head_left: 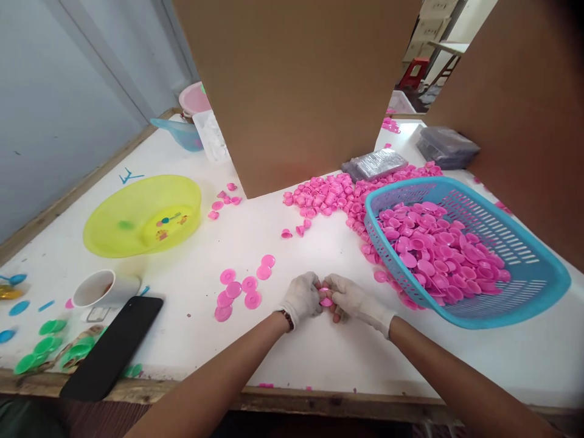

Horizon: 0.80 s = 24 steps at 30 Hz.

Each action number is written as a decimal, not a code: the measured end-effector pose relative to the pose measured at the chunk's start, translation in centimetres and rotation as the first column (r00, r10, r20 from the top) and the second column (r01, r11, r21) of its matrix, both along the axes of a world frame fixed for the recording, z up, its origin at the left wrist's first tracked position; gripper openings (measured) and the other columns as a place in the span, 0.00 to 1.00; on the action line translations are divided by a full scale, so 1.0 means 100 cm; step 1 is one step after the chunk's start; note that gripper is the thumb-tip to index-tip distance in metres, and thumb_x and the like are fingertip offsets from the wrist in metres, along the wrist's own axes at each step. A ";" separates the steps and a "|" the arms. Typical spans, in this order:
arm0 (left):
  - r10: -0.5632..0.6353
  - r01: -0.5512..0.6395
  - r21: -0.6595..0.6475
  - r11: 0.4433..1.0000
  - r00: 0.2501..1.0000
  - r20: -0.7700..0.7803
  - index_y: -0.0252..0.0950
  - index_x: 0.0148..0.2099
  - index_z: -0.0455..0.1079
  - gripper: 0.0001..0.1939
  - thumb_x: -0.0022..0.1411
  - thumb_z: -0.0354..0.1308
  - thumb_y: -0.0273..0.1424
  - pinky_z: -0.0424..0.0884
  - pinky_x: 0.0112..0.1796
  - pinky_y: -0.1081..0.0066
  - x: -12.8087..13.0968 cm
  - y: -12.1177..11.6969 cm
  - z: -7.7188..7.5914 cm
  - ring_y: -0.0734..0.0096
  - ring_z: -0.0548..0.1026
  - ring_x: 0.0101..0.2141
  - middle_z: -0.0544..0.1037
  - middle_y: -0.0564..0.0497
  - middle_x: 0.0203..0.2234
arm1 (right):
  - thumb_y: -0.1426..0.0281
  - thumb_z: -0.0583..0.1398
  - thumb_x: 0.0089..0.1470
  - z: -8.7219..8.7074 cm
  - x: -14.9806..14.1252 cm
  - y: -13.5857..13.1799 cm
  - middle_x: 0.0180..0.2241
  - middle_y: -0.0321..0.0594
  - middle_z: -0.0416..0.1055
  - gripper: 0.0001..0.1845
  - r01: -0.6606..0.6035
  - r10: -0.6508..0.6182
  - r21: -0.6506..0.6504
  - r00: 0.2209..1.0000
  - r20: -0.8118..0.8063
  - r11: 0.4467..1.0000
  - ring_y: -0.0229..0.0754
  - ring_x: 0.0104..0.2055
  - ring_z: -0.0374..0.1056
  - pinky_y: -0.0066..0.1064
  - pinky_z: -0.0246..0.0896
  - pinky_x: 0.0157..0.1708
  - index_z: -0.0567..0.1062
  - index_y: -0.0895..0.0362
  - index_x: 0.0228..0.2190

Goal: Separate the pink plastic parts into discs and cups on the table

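My left hand (303, 295), in a white glove, pinches the left edge of a small pink plastic piece (325, 297). From the other side my right hand (349, 298), gloved with bare fingertips, grips the same piece. Fingers cover much of it, so its exact form cannot be told. Left of my hands lie several flat pink discs (233, 289), some overlapping. To the right stands a blue plastic basket (538, 277) holding many pink toy dishes (444, 258). Small pink cups (323, 193) are heaped behind and beside the basket.
A yellow basin (132, 219) sits at the left. Nearer are a white cup (98, 289), a black phone (112, 347) and green discs (45, 348) by the table edge. A tall cardboard panel (296, 91) stands at the back, with a wrapped grey packet (376, 164) beside it.
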<state>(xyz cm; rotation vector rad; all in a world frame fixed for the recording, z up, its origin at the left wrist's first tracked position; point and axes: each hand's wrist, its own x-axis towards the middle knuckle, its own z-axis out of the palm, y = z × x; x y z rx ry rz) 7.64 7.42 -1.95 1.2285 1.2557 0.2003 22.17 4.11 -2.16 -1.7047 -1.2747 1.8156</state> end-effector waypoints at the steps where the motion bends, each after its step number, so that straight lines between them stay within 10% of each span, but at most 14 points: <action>1: -0.016 0.016 -0.006 1.000 1.000 -0.007 0.36 0.35 0.61 0.06 0.55 0.56 0.26 0.65 0.18 0.77 0.000 0.001 0.000 0.77 0.66 0.14 0.65 0.60 0.12 | 0.63 0.54 0.52 0.000 0.000 0.001 0.20 0.30 0.66 0.08 0.000 0.001 -0.013 1.000 0.012 1.000 0.31 0.14 0.63 0.21 0.54 0.13 0.61 0.54 0.32; 7: -0.073 0.073 0.004 0.997 0.997 -0.013 0.35 0.37 0.60 0.05 0.57 0.53 0.29 0.64 0.18 0.76 0.001 -0.001 0.001 0.76 0.67 0.15 0.67 0.58 0.13 | 0.63 0.54 0.51 0.000 -0.001 0.004 0.19 0.30 0.66 0.09 -0.032 0.030 -0.041 0.999 -0.030 0.999 0.33 0.15 0.65 0.21 0.56 0.14 0.62 0.54 0.33; 11: -0.053 0.084 0.320 0.944 0.993 -0.105 0.36 0.40 0.62 0.08 0.57 0.52 0.30 0.65 0.24 0.74 -0.019 -0.008 0.011 0.74 0.71 0.22 0.72 0.53 0.22 | 0.64 0.57 0.49 0.007 0.005 -0.003 0.20 0.32 0.67 0.09 0.110 -0.096 0.073 0.979 -0.177 0.991 0.33 0.17 0.65 0.22 0.57 0.16 0.64 0.55 0.32; 15: 0.124 0.144 0.599 0.787 0.915 -0.383 0.37 0.44 0.65 0.11 0.59 0.47 0.27 0.65 0.35 0.73 -0.072 -0.012 0.024 0.71 0.72 0.35 0.73 0.48 0.36 | 0.59 0.57 0.51 0.026 0.028 -0.008 0.33 0.36 0.71 0.14 0.638 -0.445 0.179 0.685 -0.577 0.749 0.35 0.28 0.69 0.27 0.65 0.29 0.64 0.51 0.38; 17: 0.210 0.239 0.626 0.742 0.805 -0.555 0.38 0.43 0.66 0.11 0.60 0.45 0.27 0.64 0.37 0.72 -0.100 -0.015 0.023 0.70 0.71 0.38 0.71 0.48 0.39 | 0.57 0.55 0.52 0.029 0.033 -0.004 0.39 0.40 0.70 0.18 0.701 -0.467 0.167 0.614 -0.637 0.694 0.36 0.31 0.70 0.30 0.66 0.33 0.63 0.49 0.43; 21: 0.235 0.355 0.667 0.654 0.744 -0.626 0.37 0.42 0.69 0.12 0.61 0.45 0.27 0.64 0.42 0.71 -0.131 -0.027 0.000 0.69 0.70 0.41 0.71 0.47 0.39 | 0.63 0.55 0.49 0.002 0.009 0.029 0.43 0.45 0.67 0.23 0.443 -0.291 0.448 0.883 -0.368 0.777 0.40 0.32 0.70 0.34 0.66 0.30 0.62 0.54 0.48; 24: 0.272 0.347 0.709 0.613 0.750 -0.603 0.41 0.42 0.71 0.11 0.59 0.50 0.27 0.67 0.42 0.70 -0.136 -0.034 -0.022 0.65 0.70 0.44 0.72 0.46 0.40 | 0.73 0.54 0.44 -0.031 -0.026 0.073 0.53 0.47 0.60 0.28 0.123 -0.242 0.781 0.970 0.037 0.613 0.44 0.48 0.65 0.37 0.61 0.47 0.65 0.56 0.50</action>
